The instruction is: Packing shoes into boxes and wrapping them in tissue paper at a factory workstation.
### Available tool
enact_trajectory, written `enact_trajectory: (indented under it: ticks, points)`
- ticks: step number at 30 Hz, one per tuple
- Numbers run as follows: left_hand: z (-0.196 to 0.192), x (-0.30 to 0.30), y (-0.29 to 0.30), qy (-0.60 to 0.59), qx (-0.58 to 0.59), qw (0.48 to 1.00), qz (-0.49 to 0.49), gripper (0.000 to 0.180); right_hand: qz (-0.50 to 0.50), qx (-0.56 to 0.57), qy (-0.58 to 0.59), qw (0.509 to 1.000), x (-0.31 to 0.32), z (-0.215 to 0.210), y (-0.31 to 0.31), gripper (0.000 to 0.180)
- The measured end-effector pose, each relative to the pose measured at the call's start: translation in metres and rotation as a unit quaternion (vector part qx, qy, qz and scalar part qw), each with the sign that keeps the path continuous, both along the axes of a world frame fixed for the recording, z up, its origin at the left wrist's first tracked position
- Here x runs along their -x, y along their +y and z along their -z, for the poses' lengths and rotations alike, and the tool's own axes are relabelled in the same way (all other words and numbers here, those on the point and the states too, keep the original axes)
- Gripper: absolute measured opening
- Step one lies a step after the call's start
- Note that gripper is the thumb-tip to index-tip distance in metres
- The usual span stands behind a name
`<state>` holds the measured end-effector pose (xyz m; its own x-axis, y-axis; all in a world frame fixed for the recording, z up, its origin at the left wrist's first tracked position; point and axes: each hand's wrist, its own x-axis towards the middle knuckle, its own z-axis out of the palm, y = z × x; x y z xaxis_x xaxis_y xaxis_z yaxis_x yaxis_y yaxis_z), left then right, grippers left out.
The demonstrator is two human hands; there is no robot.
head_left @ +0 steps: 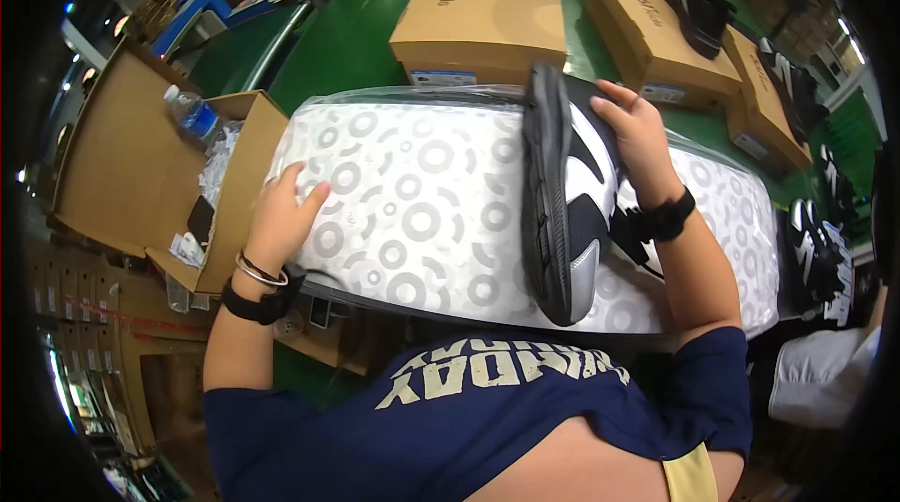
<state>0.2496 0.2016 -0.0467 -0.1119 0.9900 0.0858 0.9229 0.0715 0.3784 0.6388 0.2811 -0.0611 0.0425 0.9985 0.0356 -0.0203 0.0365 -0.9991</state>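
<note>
A black, white and grey sneaker is on its side edge over white tissue paper printed with grey rings and arcs. Its dark sole faces left. At its upper right, my right hand grips it, thumb and fingers against the dark part. Black material and laces show beyond the shoe, partly hidden; whether they belong to a second shoe is unclear. My left hand rests over the paper's left end with fingers apart, holding nothing. Clear plastic edges the paper.
An open cardboard box at left contains small white packets and a water bottle. Beyond the paper, a closed brown shoebox stands on the green conveyor. Further shoeboxes and black sneakers line the right.
</note>
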Motion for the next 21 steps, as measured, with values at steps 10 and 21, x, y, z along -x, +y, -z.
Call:
enact_trajectory:
  ticks: [10,21]
  points:
    - [0.069,0.006,-0.038,0.309,-0.005,0.946,-0.095,0.059,0.03,0.052,0.073,0.996,-0.004,0.02,-0.011,0.039]
    - [-0.001,0.019,-0.004,-0.192,-0.076,0.974,0.092,0.049,0.036,-0.212,-0.24,0.947,-0.001,-0.06,-0.022,0.045]
